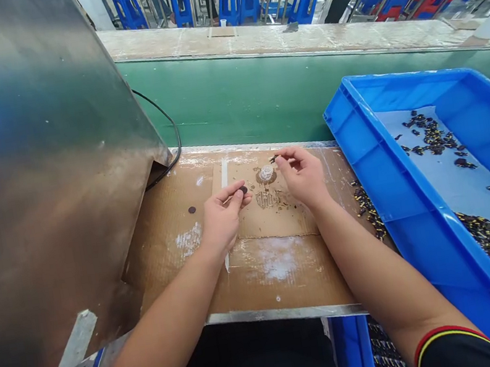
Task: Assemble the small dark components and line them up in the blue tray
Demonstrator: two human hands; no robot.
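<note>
Head view, with places given from the cardboard mat:

1. A steel panel overhangs the mat's left edge and a blue plastic tray lies along its right edge; open mat remains nearer the body.
2. Near the mat's middle, the left hand pinches a small dark disc narrowly. The right hand pinches a tiny dark part just as narrowly.
3. A clear round piece sits between the hands; the tiny part's shape is too small to make out.
</note>
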